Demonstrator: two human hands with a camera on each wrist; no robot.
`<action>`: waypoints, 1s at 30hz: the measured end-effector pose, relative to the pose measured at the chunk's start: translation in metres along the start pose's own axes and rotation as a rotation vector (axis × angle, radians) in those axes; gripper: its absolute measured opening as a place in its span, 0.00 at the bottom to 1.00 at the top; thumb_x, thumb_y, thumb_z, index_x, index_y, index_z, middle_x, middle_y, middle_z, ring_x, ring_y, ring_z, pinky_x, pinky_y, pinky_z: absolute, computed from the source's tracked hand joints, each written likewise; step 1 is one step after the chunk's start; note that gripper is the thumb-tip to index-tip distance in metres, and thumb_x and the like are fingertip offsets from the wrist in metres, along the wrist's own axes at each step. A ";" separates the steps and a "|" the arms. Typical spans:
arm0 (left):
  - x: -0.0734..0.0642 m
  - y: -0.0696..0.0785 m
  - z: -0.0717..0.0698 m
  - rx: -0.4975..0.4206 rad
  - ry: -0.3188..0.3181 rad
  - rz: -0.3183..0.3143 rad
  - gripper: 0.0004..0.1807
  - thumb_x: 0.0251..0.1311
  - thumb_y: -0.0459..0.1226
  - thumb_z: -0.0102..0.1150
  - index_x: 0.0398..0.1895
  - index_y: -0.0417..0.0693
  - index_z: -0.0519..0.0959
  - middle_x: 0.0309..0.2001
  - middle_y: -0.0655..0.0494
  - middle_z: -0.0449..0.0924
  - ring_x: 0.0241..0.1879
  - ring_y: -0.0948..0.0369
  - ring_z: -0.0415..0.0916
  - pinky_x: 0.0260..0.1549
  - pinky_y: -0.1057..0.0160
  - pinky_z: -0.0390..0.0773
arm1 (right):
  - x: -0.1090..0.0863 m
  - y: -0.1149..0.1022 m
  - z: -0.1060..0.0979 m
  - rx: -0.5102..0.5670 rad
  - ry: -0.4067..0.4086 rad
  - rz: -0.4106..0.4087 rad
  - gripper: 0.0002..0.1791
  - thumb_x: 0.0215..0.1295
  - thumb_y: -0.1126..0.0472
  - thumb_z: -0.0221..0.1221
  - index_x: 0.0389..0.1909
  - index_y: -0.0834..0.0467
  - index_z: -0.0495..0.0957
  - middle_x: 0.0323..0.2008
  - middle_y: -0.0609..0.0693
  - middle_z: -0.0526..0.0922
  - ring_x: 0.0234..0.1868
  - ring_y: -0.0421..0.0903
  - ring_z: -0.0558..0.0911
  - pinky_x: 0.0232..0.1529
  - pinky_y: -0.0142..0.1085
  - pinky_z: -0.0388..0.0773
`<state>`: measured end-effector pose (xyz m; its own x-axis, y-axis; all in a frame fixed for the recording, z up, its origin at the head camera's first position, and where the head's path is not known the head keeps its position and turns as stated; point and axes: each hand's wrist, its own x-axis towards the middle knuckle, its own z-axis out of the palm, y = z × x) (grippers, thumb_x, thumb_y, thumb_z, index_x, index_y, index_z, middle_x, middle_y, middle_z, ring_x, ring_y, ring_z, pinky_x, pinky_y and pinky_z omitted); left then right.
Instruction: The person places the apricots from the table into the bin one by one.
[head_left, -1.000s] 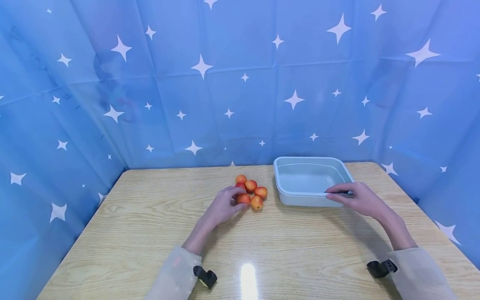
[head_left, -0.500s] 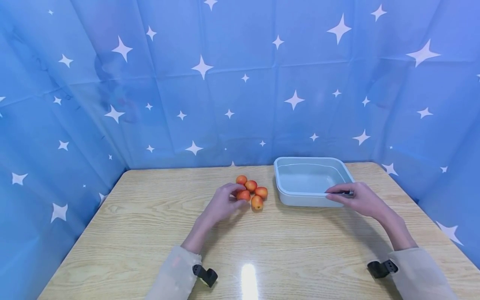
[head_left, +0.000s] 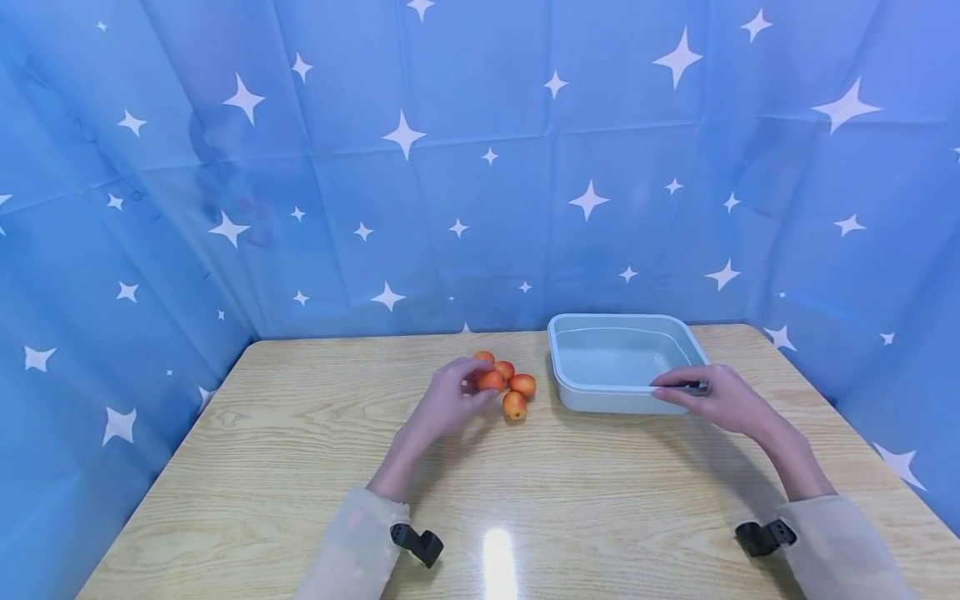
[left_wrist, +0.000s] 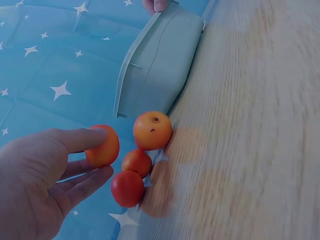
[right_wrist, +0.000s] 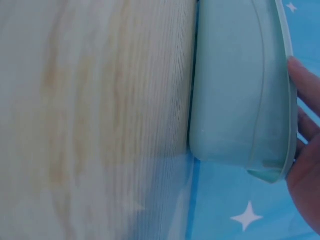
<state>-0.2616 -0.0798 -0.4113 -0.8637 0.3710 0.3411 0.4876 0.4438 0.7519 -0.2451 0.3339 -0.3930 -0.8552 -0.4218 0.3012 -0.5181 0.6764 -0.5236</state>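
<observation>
My left hand (head_left: 448, 398) pinches a small round orange-red fruit (left_wrist: 106, 152) between thumb and fingertips. In the left wrist view this fruit is raised off the table, beside the others of its kind. Several similar fruits lie close together, among them a yellow-orange one (head_left: 514, 406) at the front and another (head_left: 522, 385) to its right. The fingers partly cover the back of the group. My right hand (head_left: 716, 398) grips the near right rim of a pale blue plastic basin (head_left: 600, 400), thumb outside, other fingers over the rim. No fruit shows inside it.
The basin stands on the wood-grain table (head_left: 300, 467) near its back edge, right of the fruits. A blue curtain (head_left: 480, 208) with white stars hangs behind and along both sides. Black cameras sit on both cuffs.
My left hand has risen slightly and moved a little away from me, taking the pinched fruit up from the group. The right hand and basin stay in place.
</observation>
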 end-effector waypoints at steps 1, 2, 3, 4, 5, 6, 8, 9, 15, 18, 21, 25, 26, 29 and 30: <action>0.001 0.000 0.001 0.002 0.001 0.004 0.18 0.61 0.33 0.70 0.54 0.41 0.82 0.48 0.54 0.82 0.46 0.58 0.77 0.46 0.57 0.82 | 0.000 0.000 0.000 -0.002 0.002 -0.002 0.08 0.69 0.61 0.64 0.45 0.53 0.88 0.39 0.44 0.88 0.29 0.38 0.78 0.28 0.32 0.75; 0.002 0.001 0.001 0.007 0.004 0.012 0.18 0.61 0.33 0.70 0.54 0.41 0.82 0.48 0.54 0.82 0.46 0.57 0.77 0.46 0.56 0.82 | 0.000 0.000 0.000 -0.004 0.003 -0.003 0.07 0.69 0.61 0.65 0.45 0.53 0.88 0.39 0.44 0.88 0.29 0.38 0.78 0.28 0.32 0.75; 0.003 0.001 0.002 0.012 0.007 0.024 0.17 0.61 0.33 0.70 0.54 0.41 0.83 0.47 0.54 0.82 0.46 0.57 0.77 0.47 0.55 0.82 | 0.000 0.001 0.000 -0.006 0.004 -0.003 0.07 0.69 0.61 0.65 0.45 0.53 0.88 0.39 0.44 0.88 0.29 0.37 0.78 0.28 0.32 0.75; 0.004 0.001 0.003 0.020 0.010 0.035 0.17 0.61 0.32 0.70 0.53 0.41 0.83 0.47 0.53 0.82 0.45 0.57 0.77 0.47 0.54 0.82 | 0.000 0.001 0.000 -0.006 0.005 -0.005 0.07 0.68 0.61 0.65 0.44 0.53 0.88 0.38 0.44 0.88 0.29 0.37 0.78 0.28 0.32 0.75; 0.005 0.001 0.004 0.025 0.012 0.040 0.17 0.61 0.32 0.70 0.53 0.40 0.83 0.46 0.53 0.82 0.45 0.57 0.78 0.47 0.55 0.82 | 0.000 0.001 0.000 -0.006 0.005 -0.005 0.07 0.68 0.61 0.65 0.44 0.53 0.88 0.38 0.43 0.88 0.29 0.38 0.78 0.28 0.32 0.75; 0.006 0.002 0.005 0.031 0.014 0.045 0.17 0.61 0.32 0.70 0.53 0.40 0.82 0.46 0.53 0.82 0.45 0.57 0.78 0.47 0.55 0.82 | 0.000 0.001 0.000 -0.005 0.004 -0.004 0.07 0.68 0.61 0.65 0.44 0.53 0.88 0.38 0.43 0.88 0.29 0.38 0.78 0.28 0.32 0.75; 0.008 0.003 0.007 0.034 0.016 0.037 0.17 0.61 0.32 0.69 0.54 0.40 0.82 0.47 0.53 0.82 0.45 0.57 0.79 0.46 0.59 0.82 | 0.000 0.001 0.000 -0.004 0.002 -0.002 0.07 0.68 0.61 0.65 0.44 0.53 0.88 0.38 0.43 0.88 0.28 0.38 0.78 0.28 0.32 0.74; 0.009 0.005 0.008 0.030 0.015 0.025 0.18 0.62 0.32 0.69 0.55 0.41 0.82 0.47 0.53 0.83 0.45 0.58 0.79 0.46 0.61 0.82 | 0.000 0.001 0.000 -0.003 0.000 -0.001 0.07 0.68 0.61 0.65 0.44 0.53 0.88 0.38 0.43 0.88 0.28 0.38 0.78 0.28 0.32 0.74; 0.016 0.014 0.012 -0.010 0.022 -0.015 0.19 0.63 0.34 0.68 0.58 0.42 0.80 0.51 0.53 0.82 0.45 0.59 0.79 0.45 0.64 0.82 | 0.000 0.000 0.000 -0.002 -0.002 0.004 0.07 0.68 0.61 0.65 0.45 0.53 0.88 0.38 0.44 0.88 0.28 0.37 0.77 0.28 0.32 0.74; 0.019 0.017 0.015 -0.038 0.038 -0.012 0.20 0.63 0.34 0.69 0.58 0.42 0.80 0.51 0.53 0.81 0.47 0.59 0.79 0.45 0.65 0.82 | 0.000 -0.001 0.000 -0.003 -0.001 0.004 0.07 0.68 0.61 0.65 0.45 0.53 0.88 0.38 0.44 0.88 0.29 0.37 0.78 0.28 0.31 0.74; 0.022 0.021 0.019 -0.074 0.053 -0.005 0.19 0.63 0.34 0.69 0.56 0.44 0.81 0.50 0.52 0.80 0.48 0.58 0.79 0.45 0.68 0.82 | 0.000 -0.001 0.000 -0.004 -0.002 0.010 0.07 0.68 0.61 0.65 0.45 0.53 0.88 0.39 0.44 0.88 0.29 0.37 0.78 0.28 0.32 0.74; 0.026 0.026 0.024 -0.125 0.071 0.014 0.18 0.63 0.34 0.69 0.55 0.42 0.81 0.48 0.51 0.81 0.46 0.57 0.81 0.44 0.67 0.83 | 0.001 -0.001 0.000 -0.006 -0.006 0.022 0.08 0.69 0.60 0.64 0.45 0.53 0.88 0.39 0.45 0.88 0.29 0.37 0.78 0.29 0.32 0.74; 0.027 0.027 0.025 -0.133 0.076 0.016 0.18 0.63 0.34 0.69 0.55 0.42 0.81 0.48 0.51 0.81 0.46 0.57 0.81 0.45 0.67 0.83 | 0.001 -0.001 0.000 -0.006 -0.007 0.024 0.08 0.69 0.60 0.64 0.45 0.53 0.88 0.39 0.45 0.88 0.29 0.37 0.78 0.29 0.32 0.75; 0.030 0.029 0.029 -0.144 0.089 0.027 0.18 0.63 0.36 0.69 0.55 0.41 0.81 0.48 0.51 0.82 0.46 0.58 0.80 0.45 0.66 0.83 | 0.000 -0.001 0.000 -0.007 -0.008 0.025 0.07 0.69 0.60 0.64 0.45 0.52 0.88 0.40 0.45 0.88 0.30 0.37 0.79 0.29 0.32 0.75; 0.031 0.030 0.030 -0.149 0.094 0.028 0.18 0.63 0.36 0.69 0.55 0.41 0.81 0.48 0.50 0.82 0.46 0.58 0.80 0.45 0.66 0.83 | 0.000 -0.001 0.000 -0.008 -0.008 0.024 0.07 0.69 0.60 0.64 0.45 0.52 0.88 0.39 0.45 0.88 0.30 0.37 0.79 0.29 0.32 0.75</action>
<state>-0.2701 -0.0303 -0.3947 -0.8618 0.3006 0.4087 0.4929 0.3058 0.8146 -0.2448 0.3330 -0.3919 -0.8672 -0.4101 0.2825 -0.4976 0.6912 -0.5241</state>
